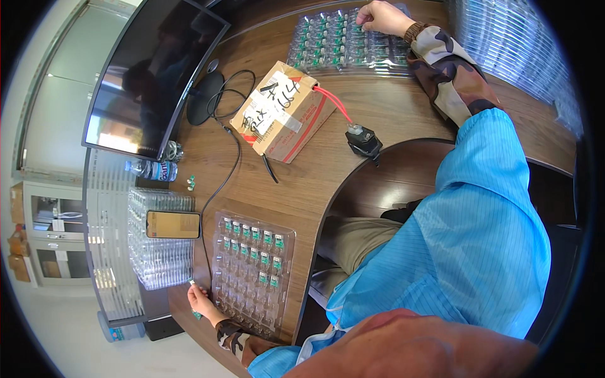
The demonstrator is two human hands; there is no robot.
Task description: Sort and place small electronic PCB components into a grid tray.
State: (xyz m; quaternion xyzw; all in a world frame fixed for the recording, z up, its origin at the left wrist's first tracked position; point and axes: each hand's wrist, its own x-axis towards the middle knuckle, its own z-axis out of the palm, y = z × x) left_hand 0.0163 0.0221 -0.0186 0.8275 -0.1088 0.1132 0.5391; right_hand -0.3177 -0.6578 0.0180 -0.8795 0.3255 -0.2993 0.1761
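Note:
Near the table's left edge, my left hand [200,302] is closed in a pinch on a small white-and-green part [192,283]. Beside it lies a clear plastic tray [285,302], its pockets partly filled with small green-and-white parts [263,277]. My right hand [383,17] reaches to the far side, over a second clear tray [353,67] holding rows of similar parts [322,33]. Its fingers are bent together above the pockets; whatever they grip is too small or hidden to make out.
A taped cardboard box [283,116] with red cables and a black plug [363,142] sits mid-table. Stacked clear trays [157,264] carry a phone [173,225] at left; another tray stack [517,50] stands far right. A monitor [154,75], black cable [236,157] and water bottle [151,170] are also there.

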